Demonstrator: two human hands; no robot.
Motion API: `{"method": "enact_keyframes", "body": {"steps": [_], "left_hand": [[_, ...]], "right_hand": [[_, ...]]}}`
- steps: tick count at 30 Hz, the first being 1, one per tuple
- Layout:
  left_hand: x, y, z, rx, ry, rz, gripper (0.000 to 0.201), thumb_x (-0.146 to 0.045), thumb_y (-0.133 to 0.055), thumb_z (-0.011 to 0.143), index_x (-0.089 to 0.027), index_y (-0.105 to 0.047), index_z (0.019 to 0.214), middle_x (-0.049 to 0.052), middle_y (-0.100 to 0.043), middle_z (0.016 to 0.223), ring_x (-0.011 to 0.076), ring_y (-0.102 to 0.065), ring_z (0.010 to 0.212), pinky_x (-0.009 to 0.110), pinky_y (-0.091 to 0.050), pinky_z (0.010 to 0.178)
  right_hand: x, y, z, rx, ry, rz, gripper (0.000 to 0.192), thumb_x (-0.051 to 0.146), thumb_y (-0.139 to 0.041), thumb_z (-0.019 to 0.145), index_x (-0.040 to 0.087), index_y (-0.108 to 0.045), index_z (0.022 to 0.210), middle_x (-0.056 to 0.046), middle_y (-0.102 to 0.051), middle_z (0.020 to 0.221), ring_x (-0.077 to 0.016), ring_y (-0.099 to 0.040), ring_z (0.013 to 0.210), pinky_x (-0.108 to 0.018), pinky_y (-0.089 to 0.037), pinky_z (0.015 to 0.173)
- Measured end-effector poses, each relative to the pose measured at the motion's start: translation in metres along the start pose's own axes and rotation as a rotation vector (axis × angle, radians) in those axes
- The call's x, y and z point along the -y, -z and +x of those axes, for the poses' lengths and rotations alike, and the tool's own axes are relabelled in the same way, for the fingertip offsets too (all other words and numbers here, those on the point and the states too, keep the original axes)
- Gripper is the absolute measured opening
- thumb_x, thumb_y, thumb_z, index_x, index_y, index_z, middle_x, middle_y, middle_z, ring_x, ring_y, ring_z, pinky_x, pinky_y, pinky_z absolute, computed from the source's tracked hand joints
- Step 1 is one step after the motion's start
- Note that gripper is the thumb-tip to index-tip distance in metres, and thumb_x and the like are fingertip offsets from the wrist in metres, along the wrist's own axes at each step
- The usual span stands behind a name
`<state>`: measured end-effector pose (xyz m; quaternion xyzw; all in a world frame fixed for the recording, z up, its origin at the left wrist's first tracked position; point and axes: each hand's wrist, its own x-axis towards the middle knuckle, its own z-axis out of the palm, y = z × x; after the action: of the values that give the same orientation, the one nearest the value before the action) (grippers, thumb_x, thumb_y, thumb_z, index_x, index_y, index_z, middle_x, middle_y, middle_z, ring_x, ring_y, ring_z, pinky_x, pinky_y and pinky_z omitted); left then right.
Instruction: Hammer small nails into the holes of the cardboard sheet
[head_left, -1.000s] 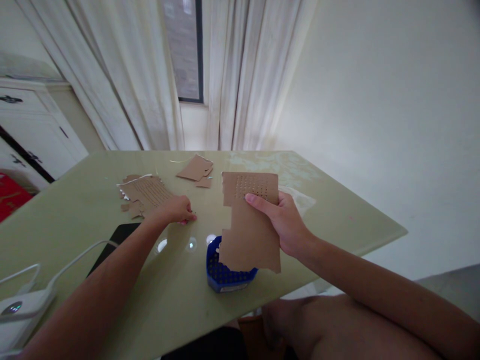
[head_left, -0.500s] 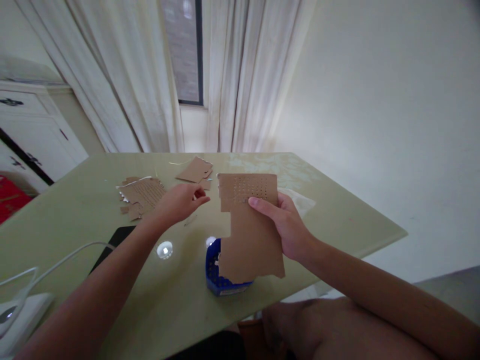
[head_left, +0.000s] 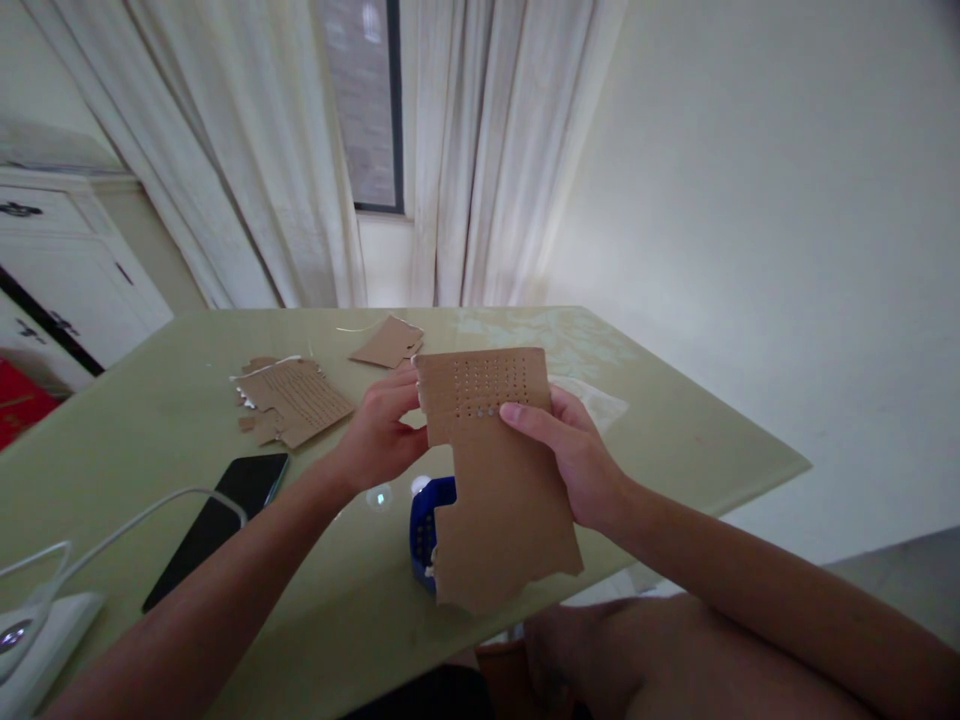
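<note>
My right hand [head_left: 581,450] grips a torn piece of brown cardboard [head_left: 502,500] by its right side, thumb on the front and fingers behind. Rows of small punched holes run across its upper part, and its left edge has a notch. At that left edge is my left hand [head_left: 386,425], its fingers curled and their tips hidden behind the cardboard. What they pinch, if anything, I cannot make out. Below, a blue plastic basket [head_left: 421,540] stands on the table, mostly covered by the cardboard.
On the pale green table [head_left: 637,480] lie a stack of holed cardboard scraps [head_left: 292,400], a smaller cardboard piece [head_left: 386,343] and a black phone [head_left: 225,510]. A white cable [head_left: 150,508] runs to a white power strip [head_left: 49,640]. Some thin clear plastic [head_left: 596,400] lies behind my right hand.
My left hand has moved right, from beside the cardboard to its left edge with the fingertips behind it. The cardboard has tilted and come slightly lower, covering more of the basket.
</note>
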<state>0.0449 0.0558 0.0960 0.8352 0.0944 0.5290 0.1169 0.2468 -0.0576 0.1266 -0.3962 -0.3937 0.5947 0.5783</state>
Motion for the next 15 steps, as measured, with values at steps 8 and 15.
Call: {"method": "enact_keyframes", "body": {"steps": [8,15], "left_hand": [[-0.0025,-0.0027,-0.0035,-0.012,-0.027,0.001,0.036,-0.037,-0.077,0.099,-0.02,-0.071,0.068,0.002,-0.07,0.066,0.019,-0.077,0.082,0.027,-0.061,0.078],[-0.0034,-0.0049,-0.0032,0.013,-0.003,0.037,0.043,-0.039,-0.072,0.101,-0.02,-0.069,0.063,0.003,-0.07,0.061,0.0169,-0.074,0.071,0.026,-0.061,0.071]], "right_hand": [[0.0011,0.0,-0.0021,0.02,0.008,-0.026,0.03,0.038,-0.093,0.081,0.022,-0.08,0.103,-0.004,-0.084,0.091,-0.0205,-0.079,0.073,-0.032,-0.065,0.068],[0.0012,0.0001,-0.0023,0.035,0.01,-0.048,0.029,0.038,-0.093,0.082,0.022,-0.079,0.102,-0.003,-0.083,0.087,-0.02,-0.078,0.071,-0.031,-0.064,0.066]]}}
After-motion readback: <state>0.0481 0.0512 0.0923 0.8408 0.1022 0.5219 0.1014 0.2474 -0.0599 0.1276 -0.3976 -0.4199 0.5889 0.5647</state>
